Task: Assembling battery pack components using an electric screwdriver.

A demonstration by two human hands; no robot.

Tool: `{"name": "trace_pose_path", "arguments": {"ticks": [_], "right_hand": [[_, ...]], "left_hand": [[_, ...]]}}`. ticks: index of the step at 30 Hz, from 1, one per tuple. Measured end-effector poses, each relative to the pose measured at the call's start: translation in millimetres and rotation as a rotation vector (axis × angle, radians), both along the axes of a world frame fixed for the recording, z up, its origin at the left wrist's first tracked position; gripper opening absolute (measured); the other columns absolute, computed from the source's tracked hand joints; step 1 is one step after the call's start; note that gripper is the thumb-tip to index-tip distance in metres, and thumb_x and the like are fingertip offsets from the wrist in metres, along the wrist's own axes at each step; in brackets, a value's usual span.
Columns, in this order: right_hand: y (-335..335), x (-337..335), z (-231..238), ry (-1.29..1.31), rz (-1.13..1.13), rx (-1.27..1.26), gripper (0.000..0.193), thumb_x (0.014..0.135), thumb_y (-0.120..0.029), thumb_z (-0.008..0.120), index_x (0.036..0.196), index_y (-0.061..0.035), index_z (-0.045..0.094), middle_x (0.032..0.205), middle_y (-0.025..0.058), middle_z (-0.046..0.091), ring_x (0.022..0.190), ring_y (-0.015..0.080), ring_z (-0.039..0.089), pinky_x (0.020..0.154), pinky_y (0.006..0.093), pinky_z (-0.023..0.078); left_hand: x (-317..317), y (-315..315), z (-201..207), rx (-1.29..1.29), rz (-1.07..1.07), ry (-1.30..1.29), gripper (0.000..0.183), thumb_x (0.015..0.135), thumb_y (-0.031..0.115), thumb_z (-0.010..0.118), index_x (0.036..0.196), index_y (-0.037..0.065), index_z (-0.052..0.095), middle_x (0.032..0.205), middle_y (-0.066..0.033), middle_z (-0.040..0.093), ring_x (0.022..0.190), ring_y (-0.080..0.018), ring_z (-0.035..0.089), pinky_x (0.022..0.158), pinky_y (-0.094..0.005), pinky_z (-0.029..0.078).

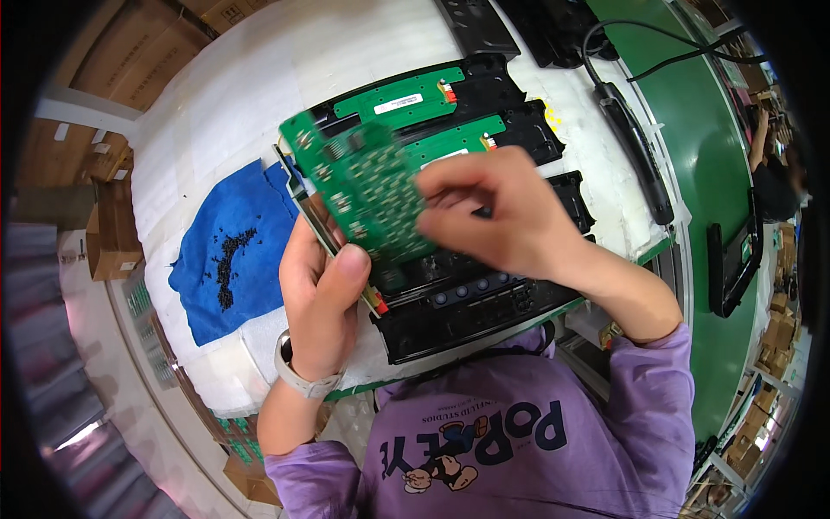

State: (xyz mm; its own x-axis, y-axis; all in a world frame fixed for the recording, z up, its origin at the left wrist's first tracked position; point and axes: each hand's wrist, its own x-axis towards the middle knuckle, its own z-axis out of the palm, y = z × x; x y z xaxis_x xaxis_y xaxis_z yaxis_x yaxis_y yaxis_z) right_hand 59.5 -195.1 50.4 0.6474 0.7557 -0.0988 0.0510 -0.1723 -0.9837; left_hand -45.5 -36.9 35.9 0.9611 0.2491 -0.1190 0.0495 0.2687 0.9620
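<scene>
My left hand is closed around the lower left edges of a small stack of circuit boards, its thumb on top near the lower corner. A green circuit board tops the stack, tilted and partly blurred. At that board's right edge is my right hand, thumb and fingers pinched on it. Below and beyond the hands several black plastic housings lie in a row. The far ones carry long green boards with white labels. My hands and the stack hide parts of the middle housings.
A blue cloth with a heap of tiny black screw-like pieces lies left on white padding. Right of the housings rests a black corded handheld tool. Another black frame and another person are far right. Cardboard boxes stand left.
</scene>
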Motion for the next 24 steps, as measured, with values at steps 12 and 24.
{"name": "trace_pose_path", "arguments": {"ticks": [12,24], "right_hand": [[-69.6,-14.4,-10.8,-1.499,0.005,-0.070,0.014,0.062,-0.003,0.066,0.074,0.0039,0.064,0.066,0.0078,0.054,0.073,0.0225,0.058,0.055,0.0294,0.044],[-63.6,-13.6,-38.5,-1.612,0.043,-0.203,0.016,0.060,-0.002,0.065,0.073,0.0059,0.063,0.071,0.0088,0.053,0.074,0.0192,0.057,0.051,0.0261,0.039]], "left_hand": [[8.9,5.2,-23.2,-0.241,0.028,-0.063,0.036,0.088,0.024,0.055,0.114,0.002,0.044,0.122,-0.0184,0.049,0.114,-0.0258,0.050,0.095,-0.0366,0.040],[12.5,4.0,-26.9,-0.151,0.010,-0.048,0.036,0.087,0.030,0.054,0.111,0.003,0.046,0.122,-0.0189,0.049,0.114,-0.0262,0.050,0.098,-0.0370,0.038]]}}
